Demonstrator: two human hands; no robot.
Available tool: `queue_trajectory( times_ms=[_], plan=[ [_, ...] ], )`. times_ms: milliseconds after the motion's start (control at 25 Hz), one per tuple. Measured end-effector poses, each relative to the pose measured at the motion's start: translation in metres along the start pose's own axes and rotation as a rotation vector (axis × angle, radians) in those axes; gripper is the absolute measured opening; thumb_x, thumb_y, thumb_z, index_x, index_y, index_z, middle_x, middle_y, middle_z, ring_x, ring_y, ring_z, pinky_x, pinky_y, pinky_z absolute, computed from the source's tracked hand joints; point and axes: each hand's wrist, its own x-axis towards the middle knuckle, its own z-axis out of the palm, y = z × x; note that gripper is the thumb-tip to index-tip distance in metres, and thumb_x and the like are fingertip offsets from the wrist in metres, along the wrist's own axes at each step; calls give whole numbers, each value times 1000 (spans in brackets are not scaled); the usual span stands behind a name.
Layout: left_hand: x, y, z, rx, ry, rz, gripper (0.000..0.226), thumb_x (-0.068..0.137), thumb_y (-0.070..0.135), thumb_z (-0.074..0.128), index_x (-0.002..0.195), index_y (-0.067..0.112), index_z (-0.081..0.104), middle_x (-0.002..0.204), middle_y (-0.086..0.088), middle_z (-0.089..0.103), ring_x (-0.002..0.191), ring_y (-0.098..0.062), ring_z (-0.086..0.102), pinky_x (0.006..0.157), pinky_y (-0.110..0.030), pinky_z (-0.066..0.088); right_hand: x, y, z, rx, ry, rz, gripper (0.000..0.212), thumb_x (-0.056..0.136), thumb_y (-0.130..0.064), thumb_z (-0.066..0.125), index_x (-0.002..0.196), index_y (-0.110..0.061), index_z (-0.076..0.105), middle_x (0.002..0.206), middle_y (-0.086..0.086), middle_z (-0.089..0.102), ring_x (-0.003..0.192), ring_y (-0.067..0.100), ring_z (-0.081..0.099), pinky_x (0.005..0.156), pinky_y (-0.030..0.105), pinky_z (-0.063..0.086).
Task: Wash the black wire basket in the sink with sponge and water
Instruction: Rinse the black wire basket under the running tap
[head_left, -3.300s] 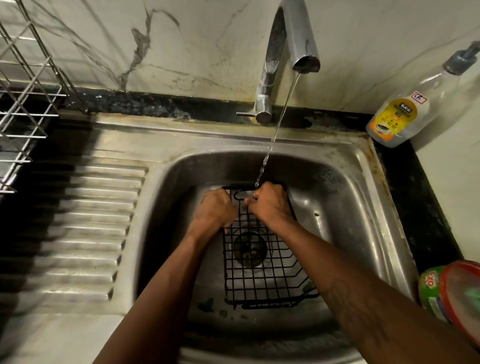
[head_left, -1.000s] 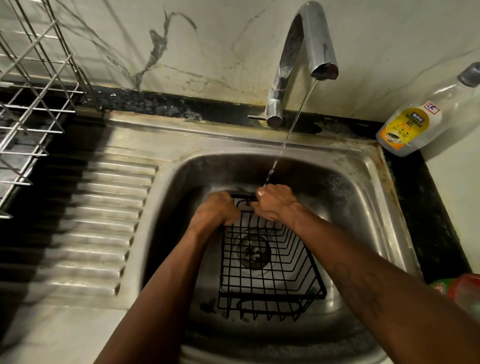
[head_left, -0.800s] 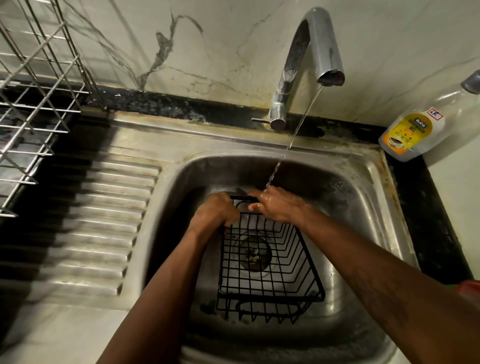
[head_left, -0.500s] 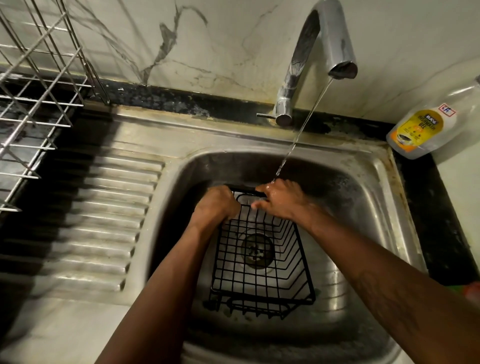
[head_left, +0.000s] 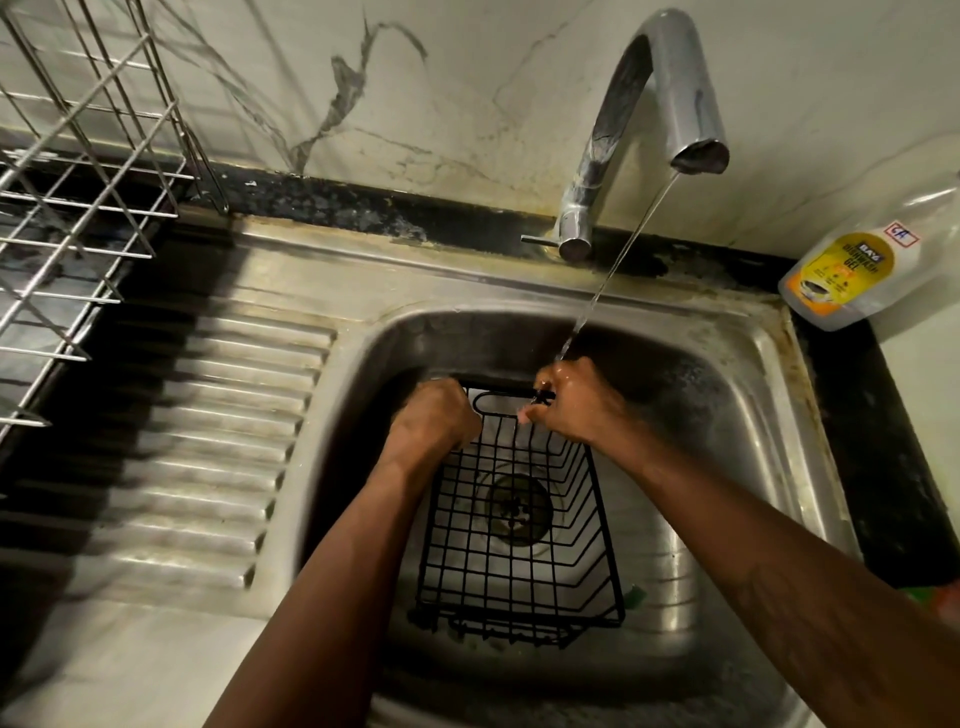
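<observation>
Right hand had slid to the far rim's right corner vs ~3 s back, fingers curled, pinching the wire under the stream. Left hand gripped the far left corner. Basket sat in the sink, over the drain. Best approach, prob.: hold w/ left, turn the basket so water reaches every wire. Sponge wasn't clearly visible.

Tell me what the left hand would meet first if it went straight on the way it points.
Probably the sink's back wall: the left hand grips the black wire basket at its far corner, and only that wall shows beyond the knuckles. Depth is unclear.
</observation>
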Motion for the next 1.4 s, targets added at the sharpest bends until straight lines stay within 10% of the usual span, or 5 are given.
queue_trajectory(
  times_ms=[160, 520, 920, 1400],
  plan=[
    [-1, -2, 2, -8, 10, 32, 19, 82, 10, 59, 66, 18, 54, 67, 3, 56, 68, -16, 58, 67, -27, 50, -6, -2, -3, -98, -84, 71, 32, 74, -12, 88, 97, -17, 67, 77, -6, 61, 66, 7, 56, 62, 24, 47],
    [3, -10, 2, -15, 38, 6, 22, 87, 7, 59, 66, 14, 57, 66, 0, 62, 58, -11, 61, 46, -19, 42, -2, -7, -18, 34, -90, 24, 25, 100, -31, 61, 122, -19, 61, 113, 2, 49, 90, 16, 54, 71, 30, 45],
    [-14, -5, -12, 389, 199, 34, 17, 81, 25, 67, 95, 16, 70, 104, -8, 68, 98, -30, 67, 79, -37, 52, -21, -9, 0, 54, 43, 5, 29, 107, -21, 42, 129, -16, 61, 98, 9, 67, 85, 24, 67, 75, 38, 56],
    [-14, 8, 15, 134, 82, 249, 33, 88, 33, 57, 110, 13, 68, 106, -13, 71, 98, -33, 67, 82, -35, 52, -14, -31, -4, -42, -6, -300, 37, 101, -26, 51, 135, -38, 61, 120, 7, 71, 108, 33, 66, 89, 41, 55]
  ],
)
